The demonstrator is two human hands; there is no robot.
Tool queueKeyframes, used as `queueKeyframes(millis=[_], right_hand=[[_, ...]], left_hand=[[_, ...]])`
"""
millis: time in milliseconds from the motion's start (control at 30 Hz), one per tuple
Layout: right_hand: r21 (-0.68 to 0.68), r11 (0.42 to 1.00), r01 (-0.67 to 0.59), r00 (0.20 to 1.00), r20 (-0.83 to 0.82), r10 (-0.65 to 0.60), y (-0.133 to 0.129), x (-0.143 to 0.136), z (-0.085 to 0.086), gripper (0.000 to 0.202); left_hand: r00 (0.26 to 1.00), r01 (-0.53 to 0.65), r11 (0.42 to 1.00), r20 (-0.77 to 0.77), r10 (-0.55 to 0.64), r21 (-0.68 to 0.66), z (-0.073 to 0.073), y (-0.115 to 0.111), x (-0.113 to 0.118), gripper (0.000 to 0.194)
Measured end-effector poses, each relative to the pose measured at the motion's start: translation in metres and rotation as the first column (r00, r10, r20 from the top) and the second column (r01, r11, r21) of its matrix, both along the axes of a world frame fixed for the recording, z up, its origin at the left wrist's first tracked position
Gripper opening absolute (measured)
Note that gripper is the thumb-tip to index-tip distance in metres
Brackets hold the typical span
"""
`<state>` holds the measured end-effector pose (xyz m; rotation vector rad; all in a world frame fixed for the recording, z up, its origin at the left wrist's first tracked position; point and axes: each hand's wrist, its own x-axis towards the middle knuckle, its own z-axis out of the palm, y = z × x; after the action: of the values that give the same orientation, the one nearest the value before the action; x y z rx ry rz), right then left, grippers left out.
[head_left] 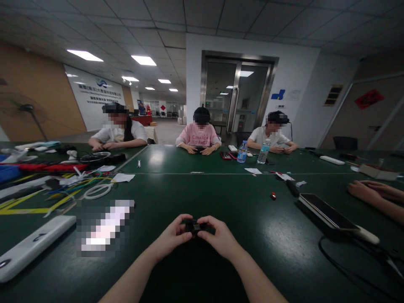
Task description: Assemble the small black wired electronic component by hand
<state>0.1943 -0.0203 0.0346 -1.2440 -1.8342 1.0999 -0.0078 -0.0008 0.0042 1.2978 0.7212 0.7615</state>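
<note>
A small black object (pixel 197 227) with a paler patch in its middle is held just above the dark green table (pixel 202 193), in front of me. My left hand (pixel 173 236) is closed on its left end, thumb below and fingers above. From the other side, my right hand (pixel 220 238) pinches its right end between thumb and fingers. The fingers cover much of it, so its exact kind cannot be made out.
To the left lie a long white device (pixel 34 246), a blurred-out bright panel (pixel 107 227) and coiled cables (pixel 97 191). A phone (pixel 326 212) and black cable sit on the right. Farther off stand two bottles (pixel 242 152); other people sit around the table.
</note>
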Motion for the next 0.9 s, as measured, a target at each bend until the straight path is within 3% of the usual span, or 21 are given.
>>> queueKeyframes(millis=[167,367,900], right_hand=[[0.040,0.999,-0.009,0.999,-0.052,0.011,0.0032,-0.0022,-0.0057,0.026],[0.019,1.000,-0.011,1.000,-0.014,0.011,0.0022,-0.0023,-0.0044,0.029],[-0.029,1.000,-0.010,1.000,0.006,0.010,-0.0016,-0.0012,0.0012,0.027]], left_hand=[[1.000,0.019,0.999,0.014,-0.019,0.029,-0.0013,0.0006,0.0025,0.055],[1.000,0.009,1.000,-0.013,-0.008,0.018,0.0003,0.0002,0.0021,0.042],[1.000,-0.014,1.000,-0.010,0.014,0.001,0.0046,-0.0021,0.0025,0.041]])
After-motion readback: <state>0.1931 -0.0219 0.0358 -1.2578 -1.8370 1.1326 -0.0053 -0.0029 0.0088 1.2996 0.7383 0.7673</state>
